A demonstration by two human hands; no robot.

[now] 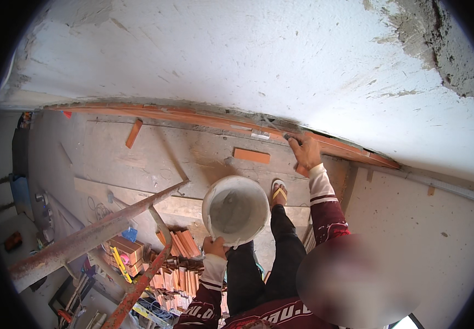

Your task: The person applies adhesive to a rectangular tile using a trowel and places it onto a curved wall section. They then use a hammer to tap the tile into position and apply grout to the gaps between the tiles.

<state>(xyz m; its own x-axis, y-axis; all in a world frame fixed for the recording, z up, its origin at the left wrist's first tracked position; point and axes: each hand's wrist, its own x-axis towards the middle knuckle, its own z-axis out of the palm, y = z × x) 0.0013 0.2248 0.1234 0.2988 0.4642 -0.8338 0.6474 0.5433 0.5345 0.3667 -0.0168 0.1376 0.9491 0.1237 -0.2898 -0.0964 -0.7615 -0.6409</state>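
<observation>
My left hand (pixel 213 247) is closed on the near rim of a round grey bucket (pixel 236 183). Wet grey mortar (pixel 232 211) lies inside it. Up at the wall, my right hand (pixel 306 153) grips a small trowel (pixel 287 136) by its dark handle. Its thin blade reaches up and left to the top of a row of orange brick tiles (pixel 223 117), where the tip is hard to make out. The row runs along the white wall (pixel 220 55), with a dark gap above its right part. A piece of orange tile (pixel 302 171) shows just below my right hand.
Loose orange tiles lie on the plank (pixel 252 156) and farther left (pixel 134 134). A rusty scaffold rail (pixel 97 233) crosses the lower left. Below are stacked tiles (pixel 179 279), cardboard boxes (pixel 127 249) and a yellow level (pixel 120 264). My sandalled foot (pixel 279 193) stands on the planks.
</observation>
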